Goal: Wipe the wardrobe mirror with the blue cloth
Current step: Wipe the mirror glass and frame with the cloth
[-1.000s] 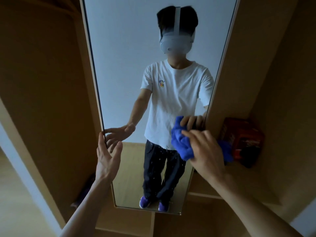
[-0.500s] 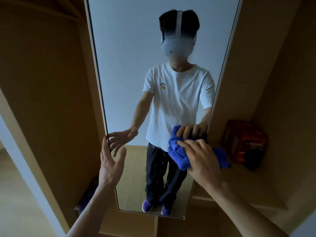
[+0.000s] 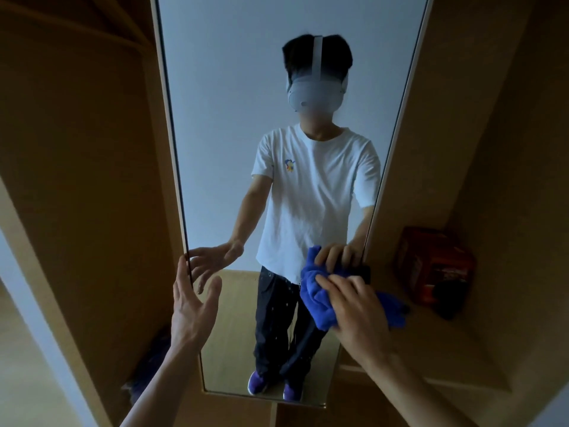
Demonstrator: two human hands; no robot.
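Observation:
The tall wardrobe mirror (image 3: 221,124) fills the middle of the head view and reflects a person in a white shirt. My right hand (image 3: 358,311) grips the bunched blue cloth (image 3: 317,306) and presses it against the glass near the mirror's right edge, low down. A tail of the cloth sticks out to the right of the hand. My left hand (image 3: 192,306) is held up with straight fingers at the mirror's left edge, fingertips close to the frame; contact is unclear.
A red box (image 3: 434,266) stands on a wooden shelf (image 3: 431,349) right of the mirror. Wooden wardrobe panels (image 3: 77,180) flank the mirror on both sides. A dark bundle (image 3: 151,377) lies low at the left.
The view has tilted downward, so mirror and hands sit lower in frame. My right hand with the cloth has slid a little down the glass near the right edge. The left hand keeps its pose.

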